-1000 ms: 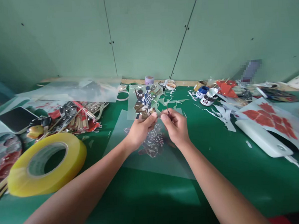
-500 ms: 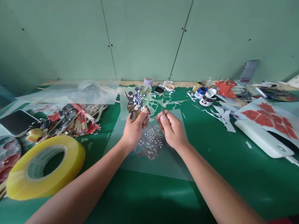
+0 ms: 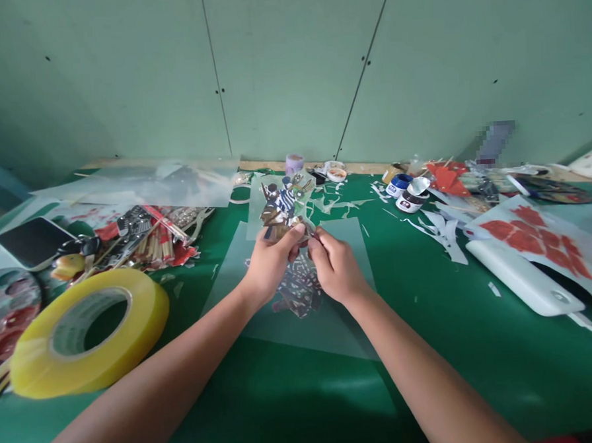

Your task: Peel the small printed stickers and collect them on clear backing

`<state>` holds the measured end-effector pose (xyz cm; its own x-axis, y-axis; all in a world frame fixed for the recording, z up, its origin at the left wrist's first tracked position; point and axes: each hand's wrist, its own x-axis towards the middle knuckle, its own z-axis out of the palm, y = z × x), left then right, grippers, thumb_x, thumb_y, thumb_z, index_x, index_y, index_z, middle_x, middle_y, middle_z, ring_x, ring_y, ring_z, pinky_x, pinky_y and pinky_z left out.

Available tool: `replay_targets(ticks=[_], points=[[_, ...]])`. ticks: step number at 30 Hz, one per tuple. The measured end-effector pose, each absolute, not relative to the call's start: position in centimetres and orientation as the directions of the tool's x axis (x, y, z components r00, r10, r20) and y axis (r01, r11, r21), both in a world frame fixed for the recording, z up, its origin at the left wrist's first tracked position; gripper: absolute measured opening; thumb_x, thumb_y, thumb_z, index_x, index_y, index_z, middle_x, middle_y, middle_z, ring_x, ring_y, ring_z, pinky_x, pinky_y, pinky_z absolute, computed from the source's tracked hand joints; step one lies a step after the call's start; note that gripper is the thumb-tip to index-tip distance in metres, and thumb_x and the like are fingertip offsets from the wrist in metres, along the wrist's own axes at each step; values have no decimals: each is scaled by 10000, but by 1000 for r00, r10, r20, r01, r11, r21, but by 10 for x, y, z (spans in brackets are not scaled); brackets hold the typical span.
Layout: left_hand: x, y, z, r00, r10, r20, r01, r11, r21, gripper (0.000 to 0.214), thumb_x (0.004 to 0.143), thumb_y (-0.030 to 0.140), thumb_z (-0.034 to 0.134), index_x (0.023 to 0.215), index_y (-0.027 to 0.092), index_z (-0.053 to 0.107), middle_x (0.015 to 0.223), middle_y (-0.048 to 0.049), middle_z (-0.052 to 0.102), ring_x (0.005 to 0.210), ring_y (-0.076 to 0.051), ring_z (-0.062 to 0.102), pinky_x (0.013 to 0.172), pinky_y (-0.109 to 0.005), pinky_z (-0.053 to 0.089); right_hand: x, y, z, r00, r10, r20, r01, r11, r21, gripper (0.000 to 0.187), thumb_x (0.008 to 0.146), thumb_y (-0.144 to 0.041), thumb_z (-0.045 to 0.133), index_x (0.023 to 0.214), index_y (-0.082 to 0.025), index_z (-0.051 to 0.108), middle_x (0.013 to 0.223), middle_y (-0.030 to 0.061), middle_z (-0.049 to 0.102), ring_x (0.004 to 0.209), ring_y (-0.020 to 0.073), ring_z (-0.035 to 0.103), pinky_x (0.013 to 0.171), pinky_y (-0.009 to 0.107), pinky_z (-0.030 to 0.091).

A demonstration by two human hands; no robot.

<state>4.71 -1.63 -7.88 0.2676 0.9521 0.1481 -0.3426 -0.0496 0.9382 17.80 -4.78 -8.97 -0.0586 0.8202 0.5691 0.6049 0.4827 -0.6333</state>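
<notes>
My left hand (image 3: 273, 262) pinches the lower edge of a clear plastic sheet (image 3: 281, 202) printed with a colourful figure, holding it upright above the green table (image 3: 454, 319). Pressed against it from the right, my right hand (image 3: 332, 264) has its fingers closed at the same lower corner of the sheet. Below both hands a larger clear sheet (image 3: 301, 314) lies flat, with a dark patterned cut-out (image 3: 299, 291) on it.
A big yellow tape roll (image 3: 83, 332) sits at the left, beside sticks and red scraps (image 3: 158, 238) and a black phone (image 3: 32, 240). Small paint pots (image 3: 406, 192) and white paper offcuts (image 3: 440, 230) lie at the right, with a white device (image 3: 522, 277) under red-printed film (image 3: 539, 235).
My hands have come back together at the printed sheet's lower corner. Half a second ago they were apart, the right hand holding a small piece, and the sheet was farther left.
</notes>
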Motion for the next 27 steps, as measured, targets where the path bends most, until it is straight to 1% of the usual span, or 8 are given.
replay_targets(ticks=[3, 5, 10, 13, 16, 19, 24, 27], points=[[47, -17, -76, 241, 964, 110, -360, -17, 933, 324, 799, 308, 688, 572, 163, 508, 536, 30, 439, 518, -78, 391, 520, -243, 325, 177, -49, -88, -102, 777, 621, 618, 538, -573, 206, 966, -299, 331, 797, -236, 430, 578, 1, 517, 482, 154, 469, 503, 273, 313], [46, -17, -73, 239, 968, 72, -410, 34, 911, 310, 808, 285, 673, 570, 159, 519, 536, 26, 444, 526, -80, 404, 541, -238, 348, 177, -50, -88, -112, 766, 633, 624, 550, -555, 240, 982, -312, 303, 811, -232, 451, 591, 9, 528, 505, 160, 485, 514, 275, 325], [43, -18, -66, 341, 940, -24, -541, 217, 813, 295, 879, 273, 600, 615, 151, 553, 558, 18, 455, 538, -85, 412, 565, -223, 383, 176, -48, -90, -72, 789, 611, 596, 525, -607, 304, 1000, -362, 301, 782, -233, 470, 591, 14, 538, 541, 170, 525, 548, 276, 372], [43, -17, -65, 361, 931, -58, -569, 269, 777, 290, 904, 266, 574, 639, 149, 564, 561, 17, 457, 543, -89, 412, 566, -217, 387, 176, -48, -91, -71, 800, 596, 584, 518, -625, 299, 994, -370, 327, 782, -232, 487, 565, 1, 512, 525, 167, 518, 540, 272, 370], [43, -17, -65, 348, 937, -43, -556, 243, 795, 291, 890, 270, 605, 630, 146, 564, 571, 14, 468, 559, -90, 421, 580, -220, 393, 177, -49, -91, -79, 822, 564, 574, 500, -649, 296, 990, -393, 353, 794, -231, 506, 528, -20, 482, 479, 152, 483, 509, 264, 346], [43, -17, -67, 319, 948, -14, -542, 195, 818, 277, 865, 269, 638, 627, 140, 577, 583, 9, 489, 569, -88, 433, 584, -224, 388, 177, -49, -92, -59, 849, 524, 555, 465, -690, 332, 990, -423, 360, 749, -232, 486, 522, -24, 484, 466, 139, 469, 502, 262, 339], [44, -17, -70, 274, 961, 40, -492, 104, 864, 267, 856, 293, 652, 644, 137, 604, 621, -6, 546, 584, -89, 455, 589, -228, 386, 174, -49, -95, -44, 838, 543, 465, 498, -732, 425, 1003, -440, 315, 646, -231, 411, 532, -14, 487, 479, 127, 463, 508, 259, 345], [44, -18, -69, 260, 964, 58, -499, 83, 863, 273, 866, 296, 640, 647, 136, 607, 627, -6, 552, 580, -86, 451, 583, -224, 387, 170, -49, -95, -33, 859, 510, 407, 478, -778, 440, 1005, -459, 305, 663, -220, 445, 530, -18, 492, 469, 117, 446, 489, 250, 336]])
